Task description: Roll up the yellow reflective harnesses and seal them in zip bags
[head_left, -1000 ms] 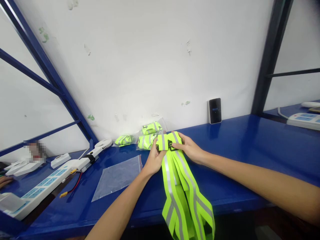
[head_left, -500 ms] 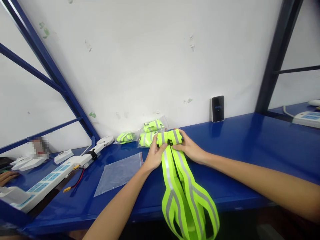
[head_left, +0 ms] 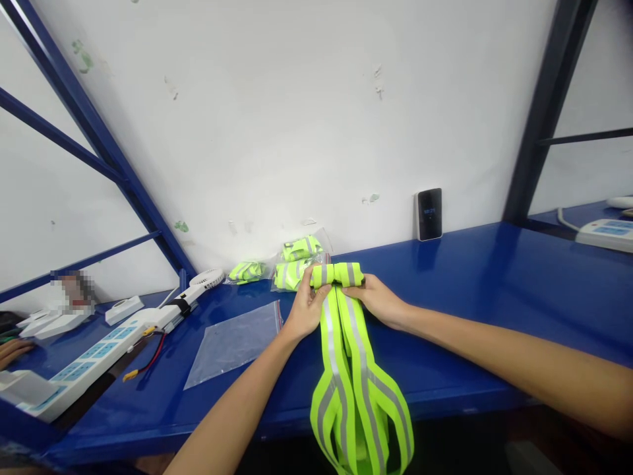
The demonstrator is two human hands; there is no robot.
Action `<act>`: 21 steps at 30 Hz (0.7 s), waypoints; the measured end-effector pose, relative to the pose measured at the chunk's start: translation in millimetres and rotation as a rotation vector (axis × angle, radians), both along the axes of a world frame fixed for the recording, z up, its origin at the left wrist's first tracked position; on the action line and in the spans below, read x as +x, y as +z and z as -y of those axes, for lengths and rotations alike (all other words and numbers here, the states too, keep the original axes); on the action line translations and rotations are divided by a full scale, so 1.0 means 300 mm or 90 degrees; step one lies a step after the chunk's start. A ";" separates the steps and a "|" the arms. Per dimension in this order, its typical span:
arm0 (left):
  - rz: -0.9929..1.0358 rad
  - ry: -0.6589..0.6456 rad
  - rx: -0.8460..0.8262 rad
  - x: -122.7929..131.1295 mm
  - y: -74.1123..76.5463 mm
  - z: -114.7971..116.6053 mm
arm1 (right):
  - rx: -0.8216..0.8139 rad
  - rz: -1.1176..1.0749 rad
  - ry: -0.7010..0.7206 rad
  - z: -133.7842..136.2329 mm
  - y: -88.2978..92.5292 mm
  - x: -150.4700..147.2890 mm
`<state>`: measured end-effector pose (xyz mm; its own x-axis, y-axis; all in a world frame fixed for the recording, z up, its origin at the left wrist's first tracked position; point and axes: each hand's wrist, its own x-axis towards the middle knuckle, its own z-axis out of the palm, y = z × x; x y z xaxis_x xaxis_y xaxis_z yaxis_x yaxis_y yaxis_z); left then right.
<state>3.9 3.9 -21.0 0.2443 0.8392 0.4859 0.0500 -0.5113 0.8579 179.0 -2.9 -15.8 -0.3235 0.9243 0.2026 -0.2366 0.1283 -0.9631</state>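
A neon-yellow reflective vest (head_left: 341, 356) with silver stripes is partly rolled up at its far end. My left hand (head_left: 307, 309) grips the left end of the roll, thumb on the near side. At the roll's right end, my right hand (head_left: 378, 298) is closed on it too, with its fingers partly hidden behind the fabric. From the roll, two straps run toward me and spread into loops that hang over the table's front edge. Left of my left arm a flat clear zip bag (head_left: 232, 343) lies on the blue table (head_left: 475, 290).
Several bagged yellow vests (head_left: 297, 264) rest against the wall. A white power strip (head_left: 93, 356), a small fan (head_left: 208, 278) and a red-black cable (head_left: 151, 359) are at left. A black-faced device (head_left: 429, 214) leans on the wall. Another person's hand (head_left: 14, 349) shows far left.
The roll has turned in my hands, and the dark piece at its middle no longer shows. The hanging loops have swung to the left.
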 end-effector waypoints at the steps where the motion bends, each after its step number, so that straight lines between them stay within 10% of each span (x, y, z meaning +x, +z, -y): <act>1: -0.008 0.012 0.008 0.000 0.000 0.000 | -0.007 -0.010 -0.004 0.001 0.000 -0.002; 13: -0.025 0.055 0.059 -0.019 0.007 -0.023 | -0.189 -0.158 0.133 0.049 0.081 -0.005; 21: 0.020 -0.032 -0.047 -0.011 0.021 0.007 | -0.107 -0.144 0.070 0.011 0.059 0.006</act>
<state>0.6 1.7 -14.8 0.2724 0.8600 0.4316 -0.0009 -0.4483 0.8939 180.8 -6.1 1.9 -0.3879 0.9127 0.1287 -0.4510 -0.0662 -0.8901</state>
